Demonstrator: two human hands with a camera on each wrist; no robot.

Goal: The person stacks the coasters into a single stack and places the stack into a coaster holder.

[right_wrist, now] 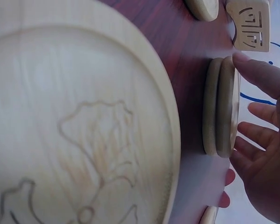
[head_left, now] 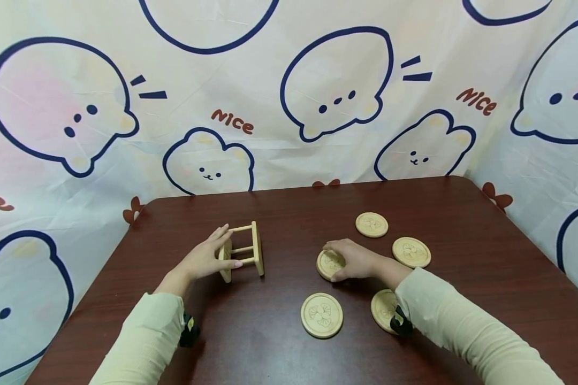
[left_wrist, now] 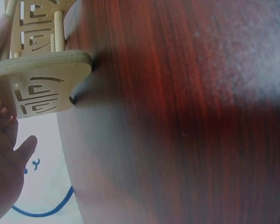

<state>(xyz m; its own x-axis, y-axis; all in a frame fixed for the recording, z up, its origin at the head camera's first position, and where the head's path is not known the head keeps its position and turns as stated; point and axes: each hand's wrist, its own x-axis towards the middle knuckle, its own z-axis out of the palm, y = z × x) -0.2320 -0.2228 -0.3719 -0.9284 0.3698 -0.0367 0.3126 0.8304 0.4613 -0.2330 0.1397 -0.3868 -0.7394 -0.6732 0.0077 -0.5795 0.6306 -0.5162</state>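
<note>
On the left of the table a pale wooden coaster rack (head_left: 256,248), two end panels joined by rods, stands with my left hand (head_left: 203,258) at it. The left thumb and fingers span the rack's nearer-left panel; its cut-out pattern shows in the left wrist view on the rack (left_wrist: 42,91). My right hand (head_left: 354,260) grips a round wooden coaster (head_left: 325,266) by its rim, thumb on one side and fingers on the other. In the right wrist view this upper coaster (right_wrist: 227,107) lies flat on a second coaster (right_wrist: 211,107).
More carved coasters lie around the right hand: a near coaster (head_left: 321,315), a far coaster (head_left: 372,224), a right-hand coaster (head_left: 411,252), and a coaster (head_left: 381,310) partly under the right wrist. A printed cloth (head_left: 270,96) hangs behind the dark table (head_left: 270,353).
</note>
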